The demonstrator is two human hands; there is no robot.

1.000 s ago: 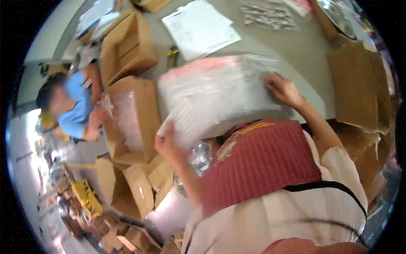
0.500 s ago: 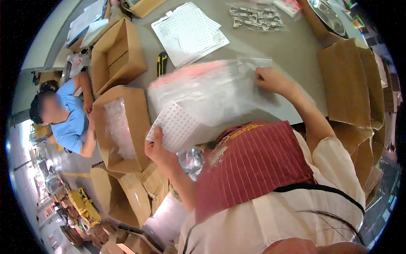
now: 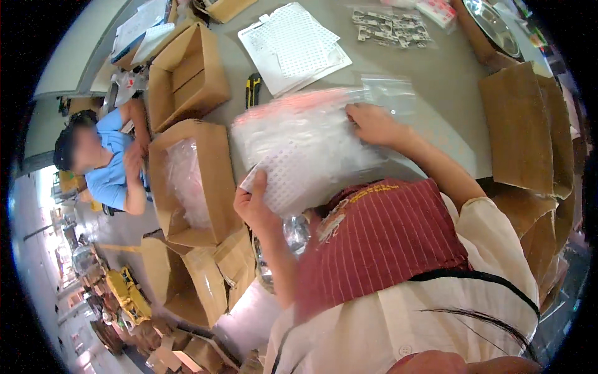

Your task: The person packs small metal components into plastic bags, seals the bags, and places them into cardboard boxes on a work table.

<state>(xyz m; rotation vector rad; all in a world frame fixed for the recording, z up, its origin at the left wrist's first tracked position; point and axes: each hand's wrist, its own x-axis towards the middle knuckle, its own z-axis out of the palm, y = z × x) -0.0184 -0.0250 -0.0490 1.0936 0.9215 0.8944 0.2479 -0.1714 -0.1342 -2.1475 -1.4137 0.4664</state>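
Observation:
My left hand (image 3: 256,202) is closed on a white sheet of small printed labels (image 3: 283,168), with its thumb on top. That sheet looks hazy, as if clear film lies partly over it. Right of it spreads a pile of clear zip bags (image 3: 299,128) with red-edged tops. My right hand (image 3: 377,124) is at the right side of this pile, its curled fingers pinching plastic film; the fingertips are partly hidden. Just beyond those fingers one clear bag (image 3: 389,93) lies apart on the table, with a tiny pale spot near its lower edge.
A black-and-yellow cutter (image 3: 252,90) and stacked white label sheets (image 3: 296,47) lie beyond the bags. Bagged metal parts (image 3: 392,28) are at the back. Open cartons (image 3: 190,181) stand left, with a person in blue (image 3: 112,159) behind them. Another carton (image 3: 517,128) stands right.
My right hand has moved left, off the separate clear bag and onto the pile. A tiny spot now shows on that bag. The label sheet looks more covered by film.

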